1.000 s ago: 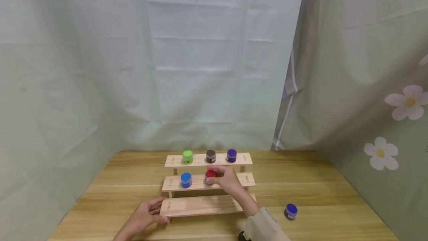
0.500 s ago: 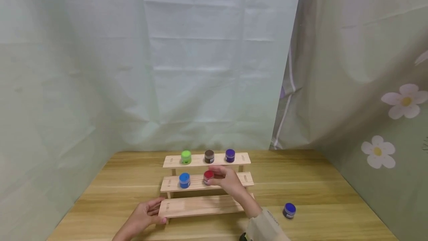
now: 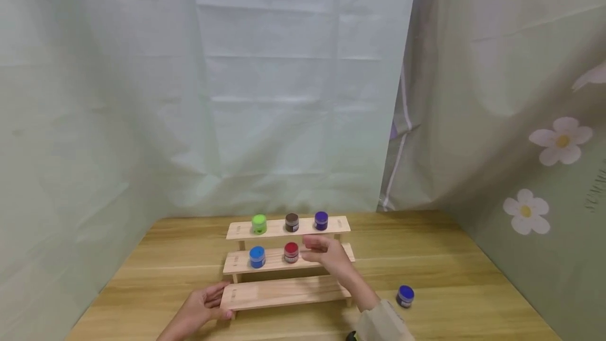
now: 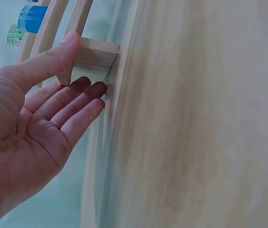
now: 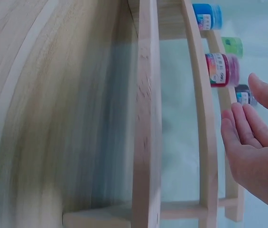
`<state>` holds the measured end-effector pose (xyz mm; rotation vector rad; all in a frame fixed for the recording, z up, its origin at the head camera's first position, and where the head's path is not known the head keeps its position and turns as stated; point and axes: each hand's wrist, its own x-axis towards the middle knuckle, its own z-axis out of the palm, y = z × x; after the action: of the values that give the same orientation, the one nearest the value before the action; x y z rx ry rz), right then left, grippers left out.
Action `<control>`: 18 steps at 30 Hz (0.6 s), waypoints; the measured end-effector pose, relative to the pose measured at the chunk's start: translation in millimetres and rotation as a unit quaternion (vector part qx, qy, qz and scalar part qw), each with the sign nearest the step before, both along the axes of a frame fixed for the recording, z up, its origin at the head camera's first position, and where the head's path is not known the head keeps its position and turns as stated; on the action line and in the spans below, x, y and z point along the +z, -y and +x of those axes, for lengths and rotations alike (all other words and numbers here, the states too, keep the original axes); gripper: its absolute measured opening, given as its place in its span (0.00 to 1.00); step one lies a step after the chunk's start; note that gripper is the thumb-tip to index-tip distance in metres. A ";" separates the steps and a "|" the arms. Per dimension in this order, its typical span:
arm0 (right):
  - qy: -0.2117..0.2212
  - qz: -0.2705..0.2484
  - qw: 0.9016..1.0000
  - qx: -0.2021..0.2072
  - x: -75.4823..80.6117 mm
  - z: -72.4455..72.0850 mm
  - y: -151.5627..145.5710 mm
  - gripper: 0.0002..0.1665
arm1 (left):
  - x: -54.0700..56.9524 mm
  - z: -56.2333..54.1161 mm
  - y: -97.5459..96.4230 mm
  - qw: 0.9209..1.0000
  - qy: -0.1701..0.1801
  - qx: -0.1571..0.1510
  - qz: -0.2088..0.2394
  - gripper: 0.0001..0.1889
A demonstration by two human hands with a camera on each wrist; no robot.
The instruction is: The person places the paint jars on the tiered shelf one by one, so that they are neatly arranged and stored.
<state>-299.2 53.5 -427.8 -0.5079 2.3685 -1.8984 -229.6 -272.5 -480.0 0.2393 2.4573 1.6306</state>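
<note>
A three-step wooden display stand stands on the table. My left hand holds the left end of its lowest step, thumb at the front edge and fingers behind. On the middle step sit a blue paint jar and a red paint jar. My right hand is just right of the red jar, apart from it, thumb and fingers spread with nothing between them. Along the top step stand a green paint jar, a dark brown paint jar and a purple paint jar.
A dark blue paint jar stands on the wooden table, right of the stand. Pale curtains hang behind the table and at both sides.
My right hand has let go of the red jar and drawn slightly to the right, leaving the jar on the middle step. The left hand keeps its hold; the head view has shifted slightly.
</note>
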 end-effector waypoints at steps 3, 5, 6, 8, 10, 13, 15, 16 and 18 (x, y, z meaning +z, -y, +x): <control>-0.007 -0.004 1.000 -0.008 3.9 2.0 -7.9 0.27 | 2.1 -2.3 -0.1 1.000 -0.003 0.004 -0.008 0.44; -0.007 -0.008 1.000 -0.019 5.8 4.0 -14.8 0.26 | 1.8 -3.7 -0.6 1.000 -0.003 0.007 -0.017 0.45; -0.007 -0.010 1.000 -0.026 6.2 5.2 -18.7 0.26 | 1.3 -4.4 -0.7 1.000 -0.002 0.007 -0.021 0.45; -0.004 -0.016 0.999 -0.039 5.8 8.1 -27.2 0.26 | -0.4 -5.7 -0.5 1.000 0.004 0.006 -0.030 0.45; 0.000 -0.021 0.998 -0.052 5.2 11.6 -36.3 0.26 | -3.0 -6.7 0.1 0.999 0.009 0.002 -0.033 0.46; 0.009 -0.038 0.997 -0.065 4.8 16.4 -50.9 0.27 | -6.2 -7.9 0.6 0.999 0.016 -0.003 -0.028 0.46; 0.014 -0.052 0.996 -0.074 5.6 18.7 -60.6 0.28 | -7.5 -9.3 1.8 1.000 0.017 -0.009 -0.022 0.46; 0.016 -0.056 0.995 -0.078 6.7 19.5 -65.4 0.28 | -7.6 -9.9 2.7 1.000 0.016 -0.013 -0.020 0.46; 0.022 -0.063 0.994 -0.087 9.2 20.4 -75.5 0.28 | -6.4 -11.2 3.5 1.000 0.015 -0.015 -0.018 0.46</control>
<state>-278.8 128.9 -418.6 -0.2727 2.3465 -2.1173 -240.9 -276.0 -486.4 0.2437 2.4459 1.5643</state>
